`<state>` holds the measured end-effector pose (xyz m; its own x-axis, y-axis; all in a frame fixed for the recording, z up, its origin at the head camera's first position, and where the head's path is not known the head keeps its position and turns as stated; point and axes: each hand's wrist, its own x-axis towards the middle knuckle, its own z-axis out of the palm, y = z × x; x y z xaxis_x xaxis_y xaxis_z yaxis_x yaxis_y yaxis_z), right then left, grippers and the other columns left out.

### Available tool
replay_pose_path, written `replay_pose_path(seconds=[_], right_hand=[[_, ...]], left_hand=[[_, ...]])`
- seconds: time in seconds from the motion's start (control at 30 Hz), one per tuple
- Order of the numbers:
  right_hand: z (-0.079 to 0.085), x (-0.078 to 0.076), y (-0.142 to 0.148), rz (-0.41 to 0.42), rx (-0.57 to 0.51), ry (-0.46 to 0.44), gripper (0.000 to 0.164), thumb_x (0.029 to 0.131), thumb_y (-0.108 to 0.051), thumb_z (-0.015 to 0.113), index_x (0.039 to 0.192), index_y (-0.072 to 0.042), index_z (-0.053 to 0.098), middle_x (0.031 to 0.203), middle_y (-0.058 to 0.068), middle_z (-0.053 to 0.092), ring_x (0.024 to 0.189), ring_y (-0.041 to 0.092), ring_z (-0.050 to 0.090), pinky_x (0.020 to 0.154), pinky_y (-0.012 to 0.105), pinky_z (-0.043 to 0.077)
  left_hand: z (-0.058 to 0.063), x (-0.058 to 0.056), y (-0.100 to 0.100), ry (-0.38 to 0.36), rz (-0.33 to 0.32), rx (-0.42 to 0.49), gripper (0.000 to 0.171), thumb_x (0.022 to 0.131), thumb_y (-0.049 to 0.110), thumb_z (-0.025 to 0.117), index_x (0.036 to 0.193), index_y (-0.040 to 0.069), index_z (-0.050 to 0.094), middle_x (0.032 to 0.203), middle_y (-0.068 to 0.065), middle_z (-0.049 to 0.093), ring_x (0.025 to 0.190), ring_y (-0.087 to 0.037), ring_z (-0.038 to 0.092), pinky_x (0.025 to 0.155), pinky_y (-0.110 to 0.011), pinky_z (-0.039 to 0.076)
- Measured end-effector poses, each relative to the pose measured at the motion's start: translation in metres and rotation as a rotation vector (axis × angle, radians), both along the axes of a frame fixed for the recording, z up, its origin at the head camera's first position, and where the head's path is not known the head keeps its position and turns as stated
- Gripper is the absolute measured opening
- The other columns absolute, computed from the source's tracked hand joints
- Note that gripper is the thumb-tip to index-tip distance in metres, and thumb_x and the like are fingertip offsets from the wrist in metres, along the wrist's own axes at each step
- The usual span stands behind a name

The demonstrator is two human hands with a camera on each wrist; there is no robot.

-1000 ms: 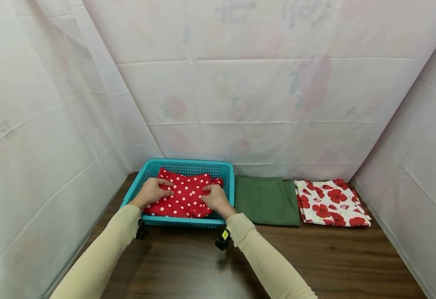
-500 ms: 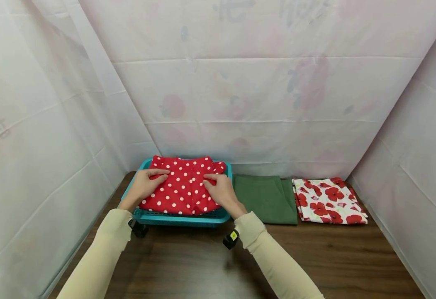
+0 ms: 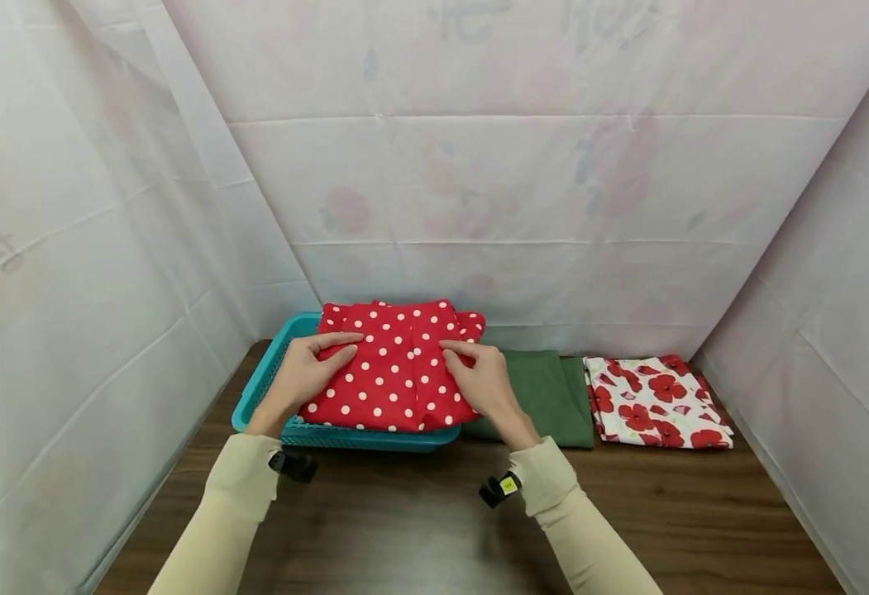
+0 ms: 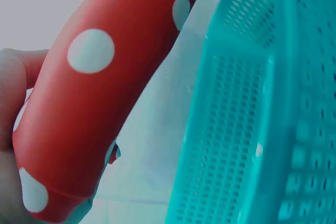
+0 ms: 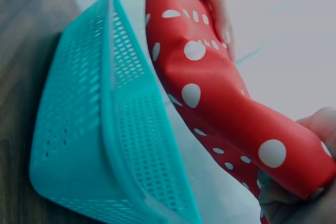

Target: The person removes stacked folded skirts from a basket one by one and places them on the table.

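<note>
A folded red cloth with white polka dots hangs above the turquoise basket, shifted toward its right side. My left hand grips the cloth's left part; in the left wrist view that hand shows at the cloth's edge. On the other side my right hand grips the cloth, thumb on top. The right wrist view has some fingers under the fold. There the cloth is apart from the basket rim. The cloth hides most of the basket's inside.
Right of the basket lies a folded green cloth, partly covered from view by the red one. A folded white cloth with red flowers lies further right on the brown wooden table. White sheets wall the table at back and sides.
Both hands have raised the polka-dot cloth out of the basket and carried it to the right. The green and flowered cloths have stayed put.
</note>
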<state>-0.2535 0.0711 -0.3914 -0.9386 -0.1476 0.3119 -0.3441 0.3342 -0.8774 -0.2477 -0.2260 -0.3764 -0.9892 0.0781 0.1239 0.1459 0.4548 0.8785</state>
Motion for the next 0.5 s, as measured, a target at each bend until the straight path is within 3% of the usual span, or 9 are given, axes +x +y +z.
replay_pose_path(seconds=[0.2,0.33,0.5], right_hand=[[-0.005,0.018,0.014,-0.023,-0.084,-0.005,0.028,0.099,-0.021,0.069,0.126,-0.016,0.076,0.105,0.01,0.075,0.08,0.02,0.071,0.074,0.034,0.063],[-0.013,0.03,0.025,-0.053,-0.117,-0.03,0.027,0.099,-0.021,0.069,0.125,-0.017,0.076,0.104,0.009,0.075,0.08,0.019,0.071,0.072,0.03,0.062],[-0.018,0.039,0.037,-0.064,-0.122,-0.059,0.026,0.099,-0.022,0.069,0.124,-0.019,0.077,0.107,0.008,0.075,0.083,0.019,0.072,0.072,0.029,0.062]], left_hand=[[0.006,0.019,0.016,0.071,-0.015,0.045,0.046,0.095,0.033,0.075,0.137,0.018,0.068,0.115,-0.015,0.072,0.086,-0.023,0.073,0.074,-0.03,0.063],[0.004,0.028,0.028,0.051,-0.043,0.047,0.046,0.093,0.033,0.077,0.137,0.02,0.068,0.116,-0.014,0.072,0.085,-0.023,0.074,0.075,-0.034,0.063],[-0.004,0.038,0.042,0.027,-0.022,0.083,0.049,0.089,0.031,0.081,0.136,0.02,0.069,0.12,-0.014,0.071,0.089,-0.022,0.074,0.077,-0.038,0.064]])
